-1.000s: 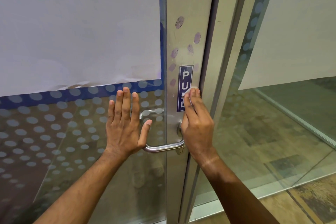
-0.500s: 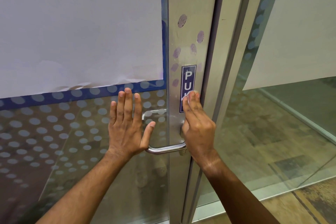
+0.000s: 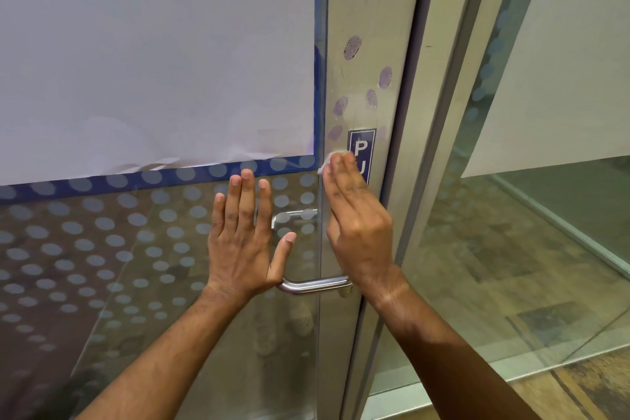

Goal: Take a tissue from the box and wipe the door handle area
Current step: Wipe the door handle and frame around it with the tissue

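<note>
Frosted dotted glass point(image 3: 102, 249) takes the left hand point(image 3: 243, 242), spread flat to steady the door. Just beside it, the right hand point(image 3: 358, 215) presses a tissue point(image 3: 326, 164) against the metal stile point(image 3: 361, 44) above the handle point(image 3: 313, 285), smudges point(image 3: 353, 47) remaining overhead.

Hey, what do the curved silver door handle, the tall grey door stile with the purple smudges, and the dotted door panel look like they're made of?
The curved silver door handle looks like polished metal tubing, given its bright highlights. The tall grey door stile seems brushed aluminium or similar: matte, faintly streaked sheen. The dotted door panel appears to be glass with frosted dots, since the floor shows through it.
</note>
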A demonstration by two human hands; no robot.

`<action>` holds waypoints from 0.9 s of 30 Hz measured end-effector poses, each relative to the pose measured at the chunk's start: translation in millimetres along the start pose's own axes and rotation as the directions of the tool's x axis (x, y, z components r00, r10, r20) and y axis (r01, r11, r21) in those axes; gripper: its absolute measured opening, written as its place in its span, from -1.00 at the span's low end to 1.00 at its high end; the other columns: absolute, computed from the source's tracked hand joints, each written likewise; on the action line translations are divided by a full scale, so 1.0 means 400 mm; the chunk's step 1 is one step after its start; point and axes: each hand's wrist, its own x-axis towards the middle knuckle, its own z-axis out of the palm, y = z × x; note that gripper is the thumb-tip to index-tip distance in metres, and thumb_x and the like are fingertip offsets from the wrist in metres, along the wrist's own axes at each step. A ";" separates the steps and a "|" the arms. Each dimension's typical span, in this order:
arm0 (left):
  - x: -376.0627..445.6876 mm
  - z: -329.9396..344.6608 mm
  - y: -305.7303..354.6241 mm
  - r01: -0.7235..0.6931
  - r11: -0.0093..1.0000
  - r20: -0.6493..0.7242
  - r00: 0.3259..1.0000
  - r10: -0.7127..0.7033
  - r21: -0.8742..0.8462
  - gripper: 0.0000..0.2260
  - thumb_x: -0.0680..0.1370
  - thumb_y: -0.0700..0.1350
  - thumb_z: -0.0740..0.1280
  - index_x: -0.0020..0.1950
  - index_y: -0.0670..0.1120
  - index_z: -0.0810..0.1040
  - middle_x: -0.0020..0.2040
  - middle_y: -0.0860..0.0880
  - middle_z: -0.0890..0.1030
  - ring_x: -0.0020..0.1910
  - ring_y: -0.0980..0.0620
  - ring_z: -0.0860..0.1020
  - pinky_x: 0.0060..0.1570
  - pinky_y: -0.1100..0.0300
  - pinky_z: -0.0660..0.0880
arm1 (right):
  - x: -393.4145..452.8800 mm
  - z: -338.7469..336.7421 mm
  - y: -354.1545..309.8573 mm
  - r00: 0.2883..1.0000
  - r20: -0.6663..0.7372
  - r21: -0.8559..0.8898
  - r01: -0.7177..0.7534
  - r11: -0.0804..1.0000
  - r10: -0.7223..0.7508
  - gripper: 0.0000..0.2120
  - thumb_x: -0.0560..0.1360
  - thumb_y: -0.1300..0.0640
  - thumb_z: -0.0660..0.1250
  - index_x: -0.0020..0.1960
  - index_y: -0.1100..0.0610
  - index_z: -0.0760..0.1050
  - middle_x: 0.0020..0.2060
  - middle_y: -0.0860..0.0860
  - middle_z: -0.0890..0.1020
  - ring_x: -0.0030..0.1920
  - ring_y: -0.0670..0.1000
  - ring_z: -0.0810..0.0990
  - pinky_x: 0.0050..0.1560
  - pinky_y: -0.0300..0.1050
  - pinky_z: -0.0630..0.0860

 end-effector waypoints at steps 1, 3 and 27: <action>0.000 0.001 -0.001 -0.001 1.000 -0.001 1.000 0.001 -0.002 -0.19 0.55 0.19 0.17 0.61 -0.20 -0.13 0.62 -0.16 -0.24 0.61 -0.13 -0.19 0.57 -0.09 -0.19 | -0.013 -0.002 0.004 0.999 0.025 -0.006 0.022 1.000 -0.022 -0.61 0.48 0.49 0.28 0.30 0.36 0.48 0.30 0.22 0.51 0.37 0.16 0.44 0.35 0.01 0.43; -0.001 0.001 -0.002 -0.003 1.000 -0.003 1.000 0.003 -0.005 -0.18 0.55 0.19 0.17 0.61 -0.20 -0.14 0.62 -0.16 -0.25 0.61 -0.13 -0.20 0.57 -0.08 -0.20 | -0.024 -0.011 0.014 0.997 0.043 -0.013 0.056 0.998 -0.056 -0.68 0.59 0.39 0.12 0.29 0.34 0.49 0.29 0.20 0.52 0.36 0.15 0.46 0.29 0.05 0.49; -0.001 -0.003 0.001 0.002 1.000 -0.013 1.000 -0.002 -0.010 -0.20 0.55 0.18 0.15 0.61 -0.20 -0.12 0.62 -0.16 -0.22 0.61 -0.13 -0.18 0.57 -0.07 -0.19 | 0.091 -0.045 0.040 0.957 -0.193 0.019 -0.216 0.976 0.216 -0.63 0.50 0.43 0.20 0.29 0.34 0.50 0.26 0.23 0.55 0.31 0.14 0.51 0.30 -0.03 0.48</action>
